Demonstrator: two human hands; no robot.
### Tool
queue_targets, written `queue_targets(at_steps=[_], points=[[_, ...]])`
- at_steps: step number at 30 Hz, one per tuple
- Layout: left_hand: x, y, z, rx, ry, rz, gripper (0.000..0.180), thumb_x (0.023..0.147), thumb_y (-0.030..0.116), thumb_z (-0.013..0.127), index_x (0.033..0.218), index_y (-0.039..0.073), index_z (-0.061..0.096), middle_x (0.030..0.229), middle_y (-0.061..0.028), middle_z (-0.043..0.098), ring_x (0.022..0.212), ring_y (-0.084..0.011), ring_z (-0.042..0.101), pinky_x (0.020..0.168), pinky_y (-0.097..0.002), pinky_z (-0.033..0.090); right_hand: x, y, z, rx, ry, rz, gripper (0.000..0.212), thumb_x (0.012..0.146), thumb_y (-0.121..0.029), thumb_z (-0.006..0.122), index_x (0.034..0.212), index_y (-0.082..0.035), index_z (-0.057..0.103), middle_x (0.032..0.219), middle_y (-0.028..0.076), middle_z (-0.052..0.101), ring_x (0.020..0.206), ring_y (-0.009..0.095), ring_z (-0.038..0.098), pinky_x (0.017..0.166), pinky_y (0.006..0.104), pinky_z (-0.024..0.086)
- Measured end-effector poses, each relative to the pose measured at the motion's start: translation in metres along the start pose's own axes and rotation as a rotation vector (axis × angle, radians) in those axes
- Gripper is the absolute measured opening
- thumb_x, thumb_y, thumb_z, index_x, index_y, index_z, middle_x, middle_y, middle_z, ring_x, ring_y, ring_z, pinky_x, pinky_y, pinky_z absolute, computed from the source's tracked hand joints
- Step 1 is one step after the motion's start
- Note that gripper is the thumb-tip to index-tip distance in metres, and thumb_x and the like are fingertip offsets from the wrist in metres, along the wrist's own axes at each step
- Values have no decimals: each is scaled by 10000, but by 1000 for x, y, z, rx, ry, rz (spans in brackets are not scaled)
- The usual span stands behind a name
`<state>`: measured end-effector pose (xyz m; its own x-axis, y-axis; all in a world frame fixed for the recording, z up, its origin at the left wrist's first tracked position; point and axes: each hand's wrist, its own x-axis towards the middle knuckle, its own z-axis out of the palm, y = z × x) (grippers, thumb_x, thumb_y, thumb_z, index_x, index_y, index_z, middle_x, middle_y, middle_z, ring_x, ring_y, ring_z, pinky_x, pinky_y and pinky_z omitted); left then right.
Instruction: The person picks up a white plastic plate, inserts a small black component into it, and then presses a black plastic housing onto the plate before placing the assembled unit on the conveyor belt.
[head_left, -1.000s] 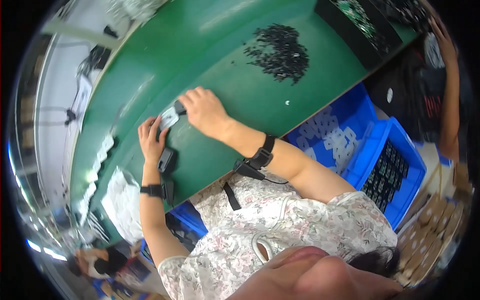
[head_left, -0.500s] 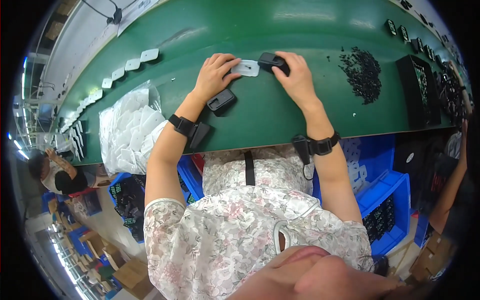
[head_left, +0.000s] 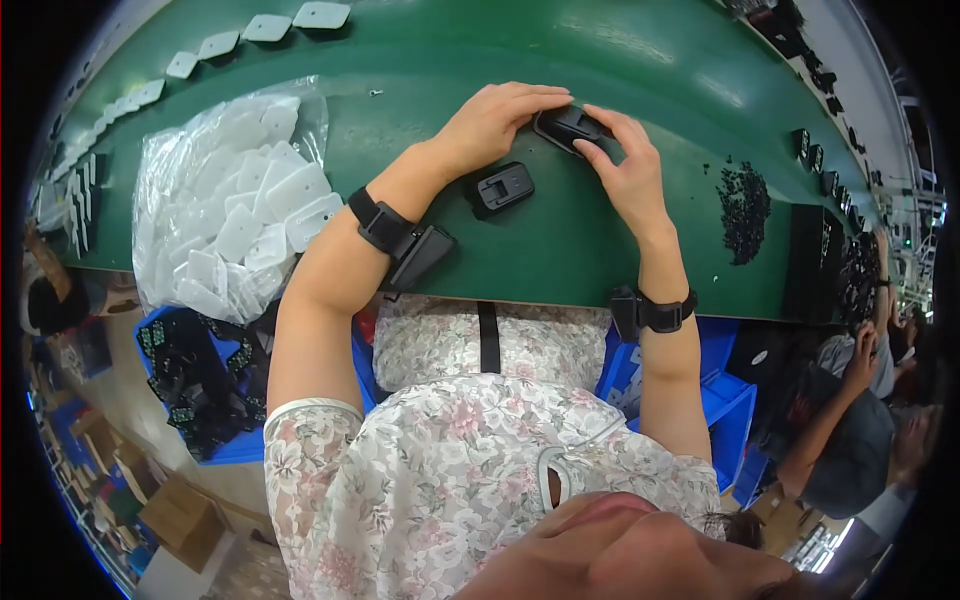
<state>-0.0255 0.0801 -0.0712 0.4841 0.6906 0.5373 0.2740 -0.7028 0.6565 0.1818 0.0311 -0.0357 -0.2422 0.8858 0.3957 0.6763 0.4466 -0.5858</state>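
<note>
Both hands meet at a black plastic case (head_left: 570, 127) above the green bench. My right hand (head_left: 630, 165) grips its right side, thumb on the near edge and fingers over the far edge. From the left, my left hand (head_left: 500, 122) reaches in with fingers pressed together, their tips at the case's far left corner. No white plate shows at the hands; whether one lies under the case or my fingers is hidden. A second black case (head_left: 502, 188), with a recess in its top, rests on the bench just below my left hand.
A clear bag of white plates (head_left: 235, 215) lies left of my left forearm. White-topped pieces (head_left: 267, 28) form a row at the far left. Small black parts (head_left: 745, 212) are heaped at right beside a black box (head_left: 815, 262). Blue bins (head_left: 215, 445) stand below the bench; co-workers sit either side.
The white plate from my left hand is out of sight. My left hand has moved right to the black case in my right hand. The whole view has shifted.
</note>
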Motion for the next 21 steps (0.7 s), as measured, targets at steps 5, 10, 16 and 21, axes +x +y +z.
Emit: queue_targets(at_steps=[5, 10, 16, 21], points=[[-7, -11, 1, 34, -39, 14, 452, 753, -72, 499, 1128, 133, 649, 1194, -34, 620, 1102, -235, 568, 910, -364, 445, 2, -5, 3, -31, -34, 23, 368, 762, -59, 700, 1118, -25, 616, 1078, 129, 624, 990, 253, 595, 875, 332, 472], [-10, -4, -3, 143, -93, 6, 508, 724, -81, 511, 1149, 163, 645, 1246, 10, 594, 1143, -183, 550, 902, -333, 425, 1, -7, 1, -97, -56, -53, 381, 763, -61, 701, 1133, -37, 612, 1080, 130, 623, 1000, 270, 585, 872, 343, 470], [-12, 7, -10, 306, -134, 9, 514, 728, -41, 555, 1176, 198, 627, 1279, 50, 571, 1168, -124, 533, 885, -318, 419, -3, -15, 10, -165, -25, -5, 396, 766, -76, 701, 1151, -62, 609, 1078, 123, 622, 1006, 281, 576, 873, 354, 466], [-14, 3, -4, 413, -85, 59, 419, 774, 97, 635, 1176, 215, 619, 1278, 65, 569, 1155, -96, 536, 872, -315, 425, 0, 3, 7, -98, -6, -94, 395, 760, -68, 702, 1145, -67, 617, 1067, 120, 625, 1009, 275, 575, 871, 355, 465]])
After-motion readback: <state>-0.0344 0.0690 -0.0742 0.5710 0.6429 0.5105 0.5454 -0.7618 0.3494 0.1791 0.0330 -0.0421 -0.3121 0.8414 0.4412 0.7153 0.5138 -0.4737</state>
